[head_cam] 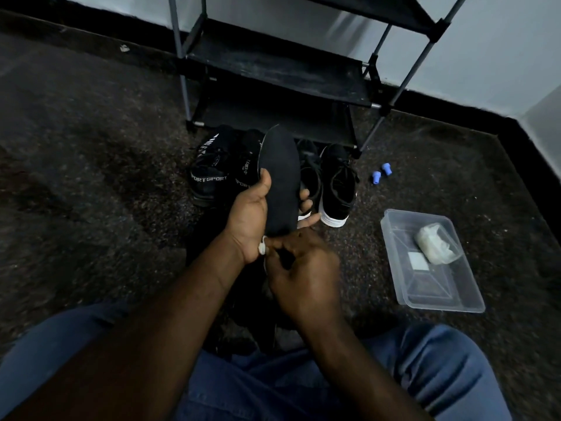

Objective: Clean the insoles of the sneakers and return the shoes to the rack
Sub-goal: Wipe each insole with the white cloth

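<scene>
- Both rack shelves (273, 68) lie bare, open from the front between the grey posts (183, 83).
- Two pairs of black sneakers (337, 183) crowd the floor just before the rack's foot.
- A clear plastic tub (467, 299) and two blue caps (381, 173) occupy the carpet on the right.
- The left carpet (91, 183) lies open.

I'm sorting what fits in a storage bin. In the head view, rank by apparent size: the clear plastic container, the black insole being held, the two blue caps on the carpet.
1. Clear plastic container.
2. Black insole; held nearer the camera, so its true size against the container is unsure.
3. Blue caps; the two look alike.
</scene>
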{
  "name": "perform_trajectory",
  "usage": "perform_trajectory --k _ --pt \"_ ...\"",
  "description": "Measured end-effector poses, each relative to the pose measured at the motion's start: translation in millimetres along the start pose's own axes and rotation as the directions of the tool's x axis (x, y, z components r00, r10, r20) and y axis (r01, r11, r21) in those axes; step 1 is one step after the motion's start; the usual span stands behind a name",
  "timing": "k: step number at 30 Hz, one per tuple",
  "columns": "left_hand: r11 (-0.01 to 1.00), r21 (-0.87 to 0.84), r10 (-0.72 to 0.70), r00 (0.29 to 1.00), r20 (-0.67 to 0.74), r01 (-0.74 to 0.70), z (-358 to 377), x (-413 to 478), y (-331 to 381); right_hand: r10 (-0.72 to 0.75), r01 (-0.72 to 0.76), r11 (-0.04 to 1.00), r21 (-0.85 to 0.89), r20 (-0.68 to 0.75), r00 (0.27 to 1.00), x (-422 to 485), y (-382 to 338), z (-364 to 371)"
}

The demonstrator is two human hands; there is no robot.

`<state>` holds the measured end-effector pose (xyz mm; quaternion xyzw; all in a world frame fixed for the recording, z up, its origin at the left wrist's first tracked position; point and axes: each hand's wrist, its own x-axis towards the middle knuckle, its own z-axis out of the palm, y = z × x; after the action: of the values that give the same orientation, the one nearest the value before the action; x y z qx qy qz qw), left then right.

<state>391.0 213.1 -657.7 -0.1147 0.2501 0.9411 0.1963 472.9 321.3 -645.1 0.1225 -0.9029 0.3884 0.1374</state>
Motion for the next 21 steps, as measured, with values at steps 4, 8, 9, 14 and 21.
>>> perform_trajectory --k 4,8,9,14,21 --pt "0.995 0.101 -0.018 0.999 -0.046 0.023 4.2 -0.2 -8.8 0.06 -0.06 0.998 0.004 -0.081 0.995 22.8 1.1 -1.8" --pt "0.985 0.17 -0.001 0.998 -0.064 0.012 3.2 -5.1 -4.5 0.077 -0.079 0.997 -0.024 -0.075 0.994 41.5 2.0 1.0" --pt "0.988 0.152 0.003 0.998 -0.064 0.007 3.6 -4.6 -2.8 0.06 -0.061 0.998 -0.026 -0.056 0.997 39.7 1.1 2.5" --pt "0.999 0.033 0.02 0.999 -0.048 -0.019 -3.5 2.1 5.0 0.009 -0.009 1.0 -0.023 0.01 1.0 7.2 3.1 5.2" --pt "0.994 0.111 0.031 0.995 -0.092 -0.021 4.1 2.2 -7.3 0.109 -0.108 0.994 0.023 -0.024 0.994 28.7 -3.0 -0.3"
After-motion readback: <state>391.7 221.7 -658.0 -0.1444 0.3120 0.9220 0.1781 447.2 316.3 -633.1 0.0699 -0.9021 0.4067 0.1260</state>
